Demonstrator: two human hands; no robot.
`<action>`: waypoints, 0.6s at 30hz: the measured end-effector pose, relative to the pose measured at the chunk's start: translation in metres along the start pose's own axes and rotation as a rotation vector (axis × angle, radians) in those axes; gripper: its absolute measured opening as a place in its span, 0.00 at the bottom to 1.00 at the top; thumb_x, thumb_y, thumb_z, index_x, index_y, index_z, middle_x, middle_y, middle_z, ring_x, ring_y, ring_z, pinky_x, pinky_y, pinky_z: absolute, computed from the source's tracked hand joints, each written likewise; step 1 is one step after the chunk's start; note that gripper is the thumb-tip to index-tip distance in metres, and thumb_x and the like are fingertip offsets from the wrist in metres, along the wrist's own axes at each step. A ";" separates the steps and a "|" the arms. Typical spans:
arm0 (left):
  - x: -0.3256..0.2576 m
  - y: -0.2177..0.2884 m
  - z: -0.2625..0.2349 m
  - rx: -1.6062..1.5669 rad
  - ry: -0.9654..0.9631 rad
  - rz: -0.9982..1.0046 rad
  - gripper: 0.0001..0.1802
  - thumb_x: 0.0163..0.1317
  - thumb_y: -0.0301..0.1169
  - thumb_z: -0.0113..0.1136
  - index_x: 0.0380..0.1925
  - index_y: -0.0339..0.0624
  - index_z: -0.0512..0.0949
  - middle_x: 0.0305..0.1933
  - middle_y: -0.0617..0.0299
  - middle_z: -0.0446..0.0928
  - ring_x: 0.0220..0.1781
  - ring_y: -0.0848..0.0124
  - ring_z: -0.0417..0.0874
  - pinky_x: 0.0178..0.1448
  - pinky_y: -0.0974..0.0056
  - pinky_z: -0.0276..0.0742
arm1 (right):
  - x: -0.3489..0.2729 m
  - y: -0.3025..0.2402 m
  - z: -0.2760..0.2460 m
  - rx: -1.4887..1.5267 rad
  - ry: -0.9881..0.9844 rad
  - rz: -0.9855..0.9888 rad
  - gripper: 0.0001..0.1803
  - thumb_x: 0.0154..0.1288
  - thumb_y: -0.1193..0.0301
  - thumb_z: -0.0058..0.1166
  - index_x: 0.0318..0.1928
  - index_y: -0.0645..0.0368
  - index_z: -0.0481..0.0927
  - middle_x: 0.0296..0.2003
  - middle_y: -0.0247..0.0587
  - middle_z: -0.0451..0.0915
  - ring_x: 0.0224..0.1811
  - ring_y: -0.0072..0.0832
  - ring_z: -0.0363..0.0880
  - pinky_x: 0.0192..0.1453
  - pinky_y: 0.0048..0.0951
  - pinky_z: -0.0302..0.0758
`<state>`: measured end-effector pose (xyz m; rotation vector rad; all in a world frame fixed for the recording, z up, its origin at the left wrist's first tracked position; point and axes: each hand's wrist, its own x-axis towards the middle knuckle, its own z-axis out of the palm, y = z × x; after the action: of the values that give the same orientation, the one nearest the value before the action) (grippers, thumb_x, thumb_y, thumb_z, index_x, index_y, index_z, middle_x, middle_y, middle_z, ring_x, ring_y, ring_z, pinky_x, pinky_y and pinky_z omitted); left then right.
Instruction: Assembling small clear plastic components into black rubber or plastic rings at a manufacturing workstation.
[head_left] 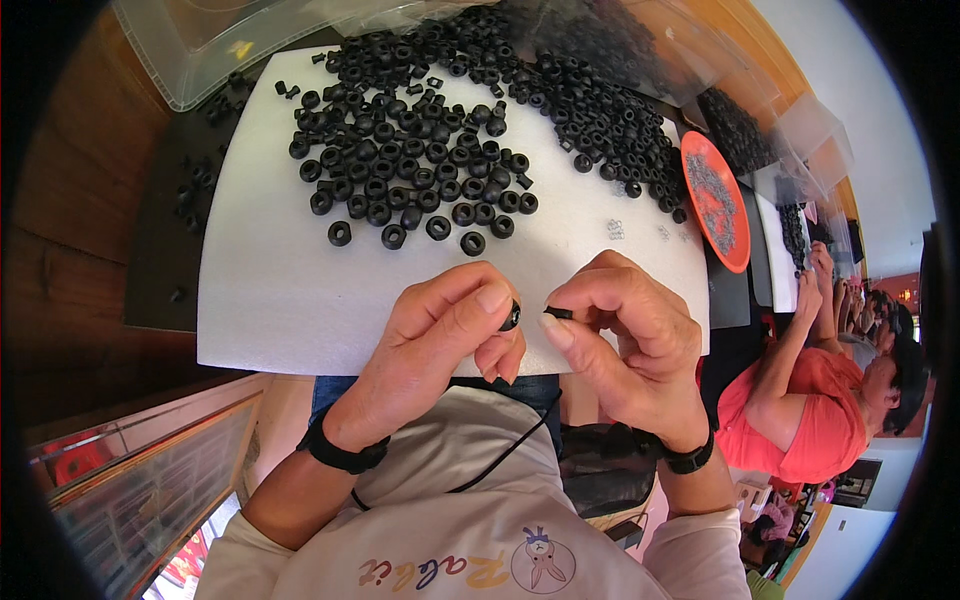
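your left hand [435, 325] pinches a hollow black ball [511, 317]; at its three o'clock, your right hand [640, 345] pinches a black plug [560, 313].

A dark table [158, 275] is covered in large part by a white mat [265, 285]. On the mat, black beads [438, 228] are spread loosely at center-left and heaped along the far and right sides; small black spools [524, 181] are mixed among them. Small silvery pieces [615, 229] are clustered right of center, too small to be identified. An orange plate [734, 259] is placed at the mat's right edge. Stray black parts [187, 205] are scattered on the table, left of the mat.
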<state>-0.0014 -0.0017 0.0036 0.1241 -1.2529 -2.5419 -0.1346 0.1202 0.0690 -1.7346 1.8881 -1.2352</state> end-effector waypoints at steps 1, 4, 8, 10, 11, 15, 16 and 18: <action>0.000 0.000 0.000 0.003 -0.002 0.001 0.17 0.73 0.37 0.40 0.28 0.39 0.68 0.20 0.68 0.65 0.25 0.76 0.72 0.31 0.71 0.67 | 0.000 -0.002 0.000 0.057 -0.003 0.025 0.06 0.59 0.81 0.57 0.37 0.64 0.75 0.25 0.39 0.73 0.22 0.23 0.74 0.26 0.20 0.68; -0.001 0.001 0.000 0.008 0.005 -0.005 0.16 0.73 0.37 0.41 0.28 0.39 0.68 0.20 0.68 0.65 0.25 0.77 0.72 0.30 0.71 0.67 | 0.002 -0.008 0.004 0.157 -0.002 0.042 0.07 0.59 0.81 0.56 0.38 0.66 0.76 0.27 0.40 0.74 0.24 0.23 0.77 0.28 0.23 0.71; -0.001 0.002 0.000 0.006 0.018 -0.036 0.16 0.73 0.37 0.42 0.27 0.39 0.68 0.19 0.68 0.65 0.25 0.77 0.72 0.30 0.71 0.67 | 0.002 -0.010 0.001 0.085 -0.053 0.000 0.09 0.58 0.82 0.56 0.41 0.67 0.77 0.28 0.42 0.76 0.27 0.27 0.80 0.30 0.26 0.75; -0.001 0.002 0.000 0.013 0.012 -0.029 0.16 0.73 0.37 0.41 0.27 0.39 0.68 0.19 0.68 0.65 0.25 0.77 0.72 0.30 0.71 0.67 | 0.000 -0.008 0.000 0.006 -0.035 -0.043 0.10 0.57 0.82 0.57 0.40 0.67 0.77 0.28 0.43 0.76 0.26 0.29 0.80 0.29 0.26 0.74; -0.001 0.002 0.000 0.020 0.008 -0.022 0.16 0.73 0.37 0.41 0.27 0.39 0.68 0.19 0.68 0.65 0.25 0.77 0.72 0.30 0.71 0.67 | -0.002 -0.007 0.001 -0.073 -0.018 -0.085 0.10 0.56 0.82 0.58 0.40 0.66 0.77 0.27 0.44 0.76 0.26 0.31 0.79 0.28 0.26 0.74; -0.001 0.004 0.002 0.030 0.007 -0.033 0.16 0.73 0.37 0.41 0.27 0.39 0.68 0.20 0.69 0.65 0.26 0.77 0.71 0.31 0.71 0.67 | -0.006 -0.005 0.003 -0.131 0.033 -0.106 0.11 0.54 0.80 0.60 0.39 0.65 0.78 0.27 0.44 0.76 0.23 0.34 0.79 0.26 0.27 0.73; -0.001 0.003 0.002 0.026 0.012 -0.042 0.17 0.73 0.37 0.41 0.27 0.39 0.68 0.20 0.69 0.65 0.26 0.77 0.71 0.31 0.71 0.67 | -0.007 -0.003 0.003 -0.169 0.048 -0.150 0.12 0.53 0.80 0.62 0.40 0.64 0.78 0.27 0.44 0.76 0.22 0.34 0.78 0.25 0.27 0.73; -0.002 0.003 0.003 0.024 0.016 -0.048 0.17 0.73 0.37 0.41 0.27 0.39 0.68 0.20 0.69 0.65 0.26 0.77 0.71 0.31 0.71 0.67 | -0.007 -0.003 0.003 -0.209 0.064 -0.196 0.13 0.51 0.79 0.63 0.40 0.64 0.78 0.27 0.43 0.76 0.21 0.33 0.77 0.24 0.28 0.73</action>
<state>0.0003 -0.0006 0.0072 0.1813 -1.2898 -2.5619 -0.1286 0.1256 0.0668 -2.0533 1.9839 -1.2096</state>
